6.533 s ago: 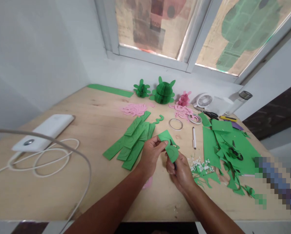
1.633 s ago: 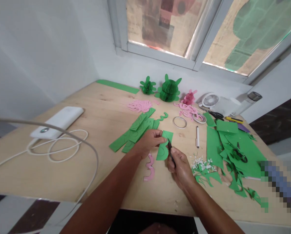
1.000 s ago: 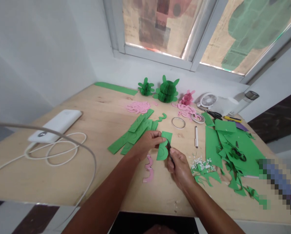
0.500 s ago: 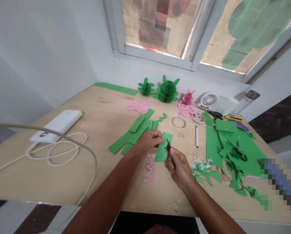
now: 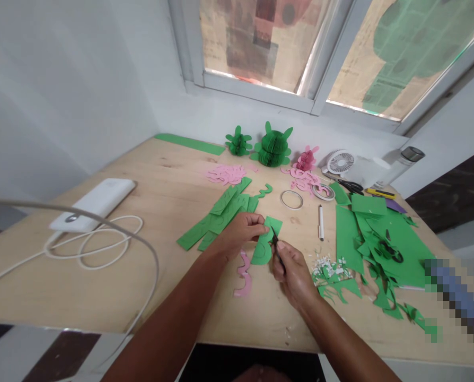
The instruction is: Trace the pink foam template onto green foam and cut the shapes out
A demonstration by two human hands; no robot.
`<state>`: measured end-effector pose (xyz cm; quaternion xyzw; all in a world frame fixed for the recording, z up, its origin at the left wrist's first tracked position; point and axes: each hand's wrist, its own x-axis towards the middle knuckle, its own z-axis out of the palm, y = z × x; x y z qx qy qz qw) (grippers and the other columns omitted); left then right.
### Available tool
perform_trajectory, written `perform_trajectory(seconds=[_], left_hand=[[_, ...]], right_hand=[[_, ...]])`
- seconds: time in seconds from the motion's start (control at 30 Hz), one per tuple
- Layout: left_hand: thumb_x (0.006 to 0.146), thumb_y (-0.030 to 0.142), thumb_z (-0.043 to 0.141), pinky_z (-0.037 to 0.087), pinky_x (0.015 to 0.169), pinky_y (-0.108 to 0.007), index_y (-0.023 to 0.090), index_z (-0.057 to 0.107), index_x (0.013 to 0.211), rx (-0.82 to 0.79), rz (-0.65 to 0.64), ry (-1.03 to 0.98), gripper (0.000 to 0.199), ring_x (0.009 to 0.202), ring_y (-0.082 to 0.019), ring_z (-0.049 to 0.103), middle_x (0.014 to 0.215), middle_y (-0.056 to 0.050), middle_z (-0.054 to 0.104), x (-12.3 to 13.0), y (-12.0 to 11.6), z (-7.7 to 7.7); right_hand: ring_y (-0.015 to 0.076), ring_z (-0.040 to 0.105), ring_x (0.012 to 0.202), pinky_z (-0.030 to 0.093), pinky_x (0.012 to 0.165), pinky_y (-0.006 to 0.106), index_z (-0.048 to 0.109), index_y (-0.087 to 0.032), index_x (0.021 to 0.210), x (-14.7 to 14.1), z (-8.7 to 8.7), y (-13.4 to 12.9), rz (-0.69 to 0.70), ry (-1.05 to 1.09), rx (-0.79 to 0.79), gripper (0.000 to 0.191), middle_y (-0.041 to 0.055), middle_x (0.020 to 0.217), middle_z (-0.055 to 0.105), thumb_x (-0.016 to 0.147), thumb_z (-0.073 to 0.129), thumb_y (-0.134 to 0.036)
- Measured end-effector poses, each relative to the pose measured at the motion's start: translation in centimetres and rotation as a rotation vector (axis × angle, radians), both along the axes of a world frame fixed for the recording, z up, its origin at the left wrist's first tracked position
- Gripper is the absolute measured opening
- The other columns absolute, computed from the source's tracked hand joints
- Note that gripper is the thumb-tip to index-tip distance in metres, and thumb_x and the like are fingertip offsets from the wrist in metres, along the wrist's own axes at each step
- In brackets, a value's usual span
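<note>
My left hand [image 5: 252, 228] pinches the left edge of a green paper piece [image 5: 263, 252] with a curved outline drawn on it. In my right hand [image 5: 290, 262] are small dark scissors [image 5: 275, 243], their blades at the paper's right edge, where it is cut into a scalloped curve. A pink wavy paper cutout [image 5: 243, 281] lies on the table just below my left hand. Green paper strips [image 5: 217, 217] with drawn outlines lie beyond my left wrist. A small green wavy cutout [image 5: 265, 190] rests past the strips.
Green sheets and scraps [image 5: 407, 249] cover the right side, near white paper bits [image 5: 330, 268]. A white pen [image 5: 321, 223], tape rolls [image 5: 291, 199] and pink cutouts [image 5: 226, 174] lie farther back. Paper honeycomb figures [image 5: 274, 148] stand by the wall. A power bank [image 5: 94, 204] with cable sits left.
Almost nothing differs. Both hands, the green paper and the scissors keep nearly the same place; the whole view has shifted very slightly.
</note>
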<state>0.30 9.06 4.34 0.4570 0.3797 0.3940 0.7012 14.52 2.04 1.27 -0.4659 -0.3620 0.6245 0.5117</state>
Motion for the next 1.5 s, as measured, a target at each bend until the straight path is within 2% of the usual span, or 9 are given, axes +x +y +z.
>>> perform_trajectory(seconds=[0.37, 0.63, 0.93, 1.5], left_hand=[[0.059, 0.028, 0.069, 0.043, 0.057, -0.023, 0.018, 0.05, 0.055, -0.007, -0.036, 0.023, 0.021, 0.053, -0.01, 0.051, 0.054, 0.005, 0.051, -0.21, 0.05, 0.02], [0.058, 0.029, 0.071, 0.045, 0.057, -0.023, 0.017, 0.056, 0.059, -0.004, 0.03, 0.014, 0.019, 0.054, -0.01, 0.054, 0.056, 0.004, 0.056, 0.04, -0.06, 0.43], [0.06, 0.028, 0.07, 0.047, 0.057, -0.025, 0.017, 0.058, 0.058, 0.019, 0.029, 0.003, 0.017, 0.054, -0.012, 0.057, 0.056, 0.002, 0.059, 0.01, -0.02, 0.23], [0.059, 0.028, 0.07, 0.045, 0.055, -0.023, 0.017, 0.055, 0.057, 0.004, 0.027, -0.005, 0.019, 0.052, -0.01, 0.052, 0.054, 0.003, 0.055, 0.01, 0.13, -0.09]], right_hand=[[0.005, 0.019, 0.039, 0.009, 0.039, 0.023, 0.053, -0.019, 0.069, 0.06, 0.06, 0.07, -0.02, -0.044, -0.012, 0.048, -0.0112, 0.041, 0.034, 0.073, 0.07, -0.063], [0.0053, 0.019, 0.04, 0.008, 0.04, 0.023, 0.052, -0.019, 0.069, 0.04, -0.05, 0.08, -0.041, -0.036, -0.019, 0.049, -0.0112, 0.043, 0.034, 0.072, 0.071, -0.064], [0.0055, 0.02, 0.039, 0.009, 0.04, 0.023, 0.054, -0.019, 0.07, 0.03, 0.0, 0.12, -0.045, -0.046, -0.005, 0.047, -0.011, 0.042, 0.034, 0.073, 0.07, -0.063], [0.0053, 0.021, 0.039, 0.009, 0.04, 0.023, 0.055, -0.018, 0.07, 0.17, -0.16, 0.15, -0.029, -0.044, -0.009, 0.047, -0.0108, 0.041, 0.035, 0.073, 0.07, -0.063]])
